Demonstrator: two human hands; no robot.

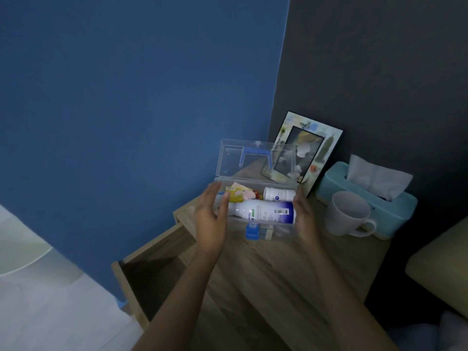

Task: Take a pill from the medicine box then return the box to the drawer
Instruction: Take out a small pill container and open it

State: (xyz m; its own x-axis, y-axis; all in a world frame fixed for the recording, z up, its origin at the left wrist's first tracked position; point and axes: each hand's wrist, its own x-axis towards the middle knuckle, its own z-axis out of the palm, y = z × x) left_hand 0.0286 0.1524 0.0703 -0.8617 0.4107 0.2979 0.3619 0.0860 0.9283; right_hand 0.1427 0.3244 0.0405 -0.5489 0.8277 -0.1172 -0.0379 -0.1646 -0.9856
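Note:
A clear plastic medicine box [274, 231] with a blue latch [252, 231] stands on the wooden nightstand [291, 269], its lid [255, 158] raised upright. Inside lie a large white bottle [263, 211], a smaller white pill bottle [278, 193] and yellow and pink packets [239, 192]. My left hand [211, 219] presses flat against the box's left end. My right hand [305, 216] rests against its right end. Fingers of both hands are straight and apart. The drawer [152, 272] below the nightstand top stands pulled out at the left.
A white mug [348, 214] stands right of the box, with a teal tissue box [367, 198] behind it. A picture frame [307, 148] leans on the dark wall behind the lid. A bed edge [438, 269] lies at the right.

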